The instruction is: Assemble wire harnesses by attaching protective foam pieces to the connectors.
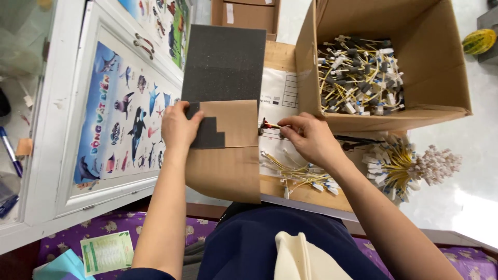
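Head view: left hand (178, 126) pinching one foam-and-cardboard panel (224, 103), right hand (309, 138) pinching one red-tipped connector (268, 124).

Dark grey foam sheet (224, 65), brown cardboard (228, 155), yellow cables (358, 75) (white ends), purple patterned cloth (104, 228).

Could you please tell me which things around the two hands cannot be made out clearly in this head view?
- What the right hand pinches: only a small red tip shows; fingers cover the rest.
- Left hand fingertips: hidden behind the foam sheet and brown cardboard piece.
- Cables in the cardboard box: too tangled and small to count.
- White-tipped cable bundle: far ends washed out by glare.
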